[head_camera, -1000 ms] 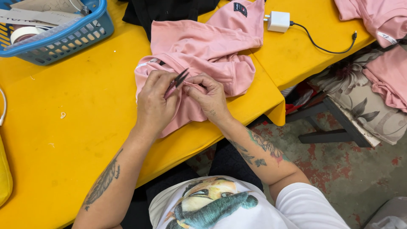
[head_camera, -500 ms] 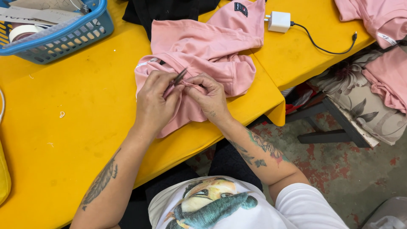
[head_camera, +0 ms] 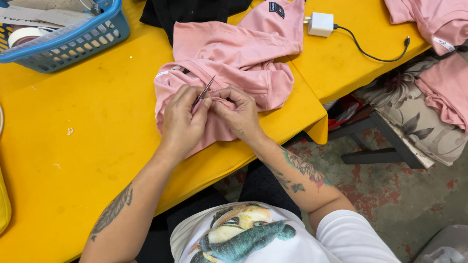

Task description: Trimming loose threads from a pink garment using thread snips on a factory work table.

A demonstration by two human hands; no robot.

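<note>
We are trimming pink garment point(head_camera: 229, 53) – left hand point(head_camera: 181, 119) gripping thread snips point(head_camera: 203, 92), right hand point(head_camera: 240, 111) pinching fabric – next cut needing steadier, taut seam

A pink garment point(head_camera: 234, 58) is spread on a yellow table point(head_camera: 87, 160). A blue basket point(head_camera: 73, 41), a white charger point(head_camera: 321, 23) with a black cable point(head_camera: 370, 51), black cloth point(head_camera: 185, 12) and a grey flowered cushion point(head_camera: 414, 122) are seen.
</note>
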